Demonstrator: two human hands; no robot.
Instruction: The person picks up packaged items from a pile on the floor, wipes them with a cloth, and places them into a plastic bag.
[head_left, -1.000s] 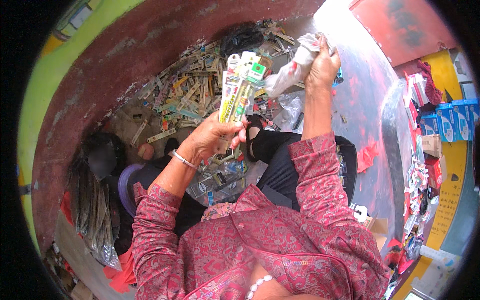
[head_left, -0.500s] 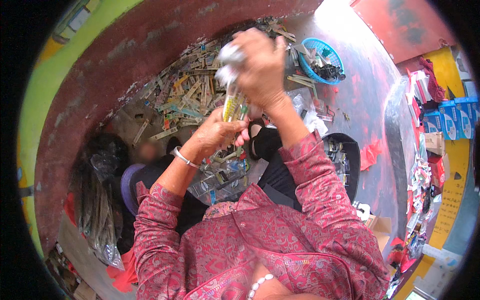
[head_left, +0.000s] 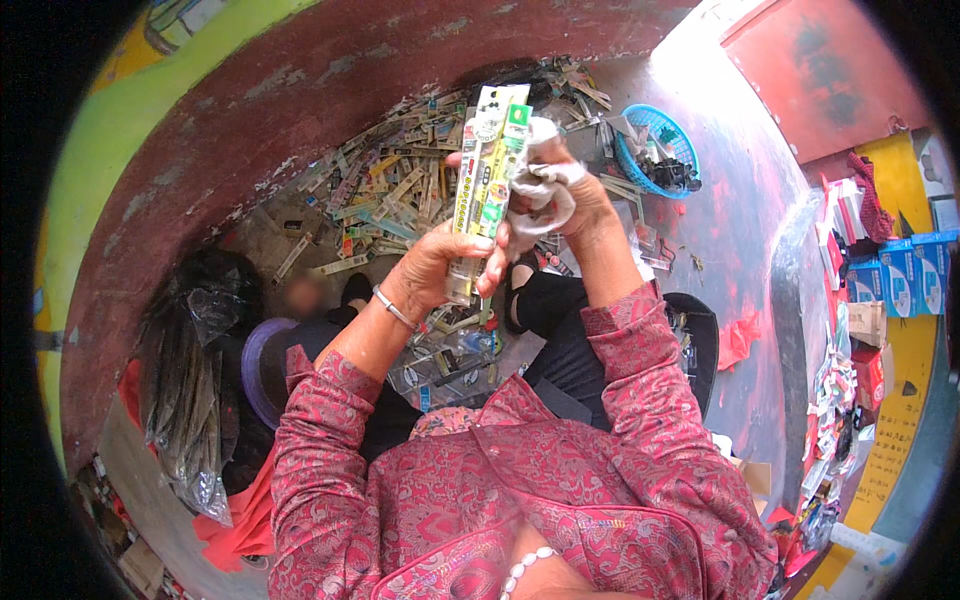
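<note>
Long slim plastic packages (head_left: 490,170) with yellow, green and white print stand nearly upright in front of me, pressed together so that I cannot tell how many there are. My left hand (head_left: 440,265) is closed around their lower end, with the thumb across the front. A crumpled white cloth (head_left: 545,195) is bunched in my right hand (head_left: 592,212), whose fingers are partly hidden by it. The cloth lies against the right side of the packages. Between my legs, clear plastic pieces and small loose parts (head_left: 455,365) lie on the floor.
Many similar slim packages (head_left: 395,195) are heaped along the dark red wall (head_left: 250,110). A blue basket (head_left: 692,152) with dark items stands beyond my right hand. Black plastic bags (head_left: 205,300) and a purple rim (head_left: 258,375) are at left. Blue boxes (head_left: 915,275) line the right side.
My right hand with the cloth has come down and to the right, from above the packages to beside them. The packages now show their printed fronts more fully. My left hand keeps its hold.
</note>
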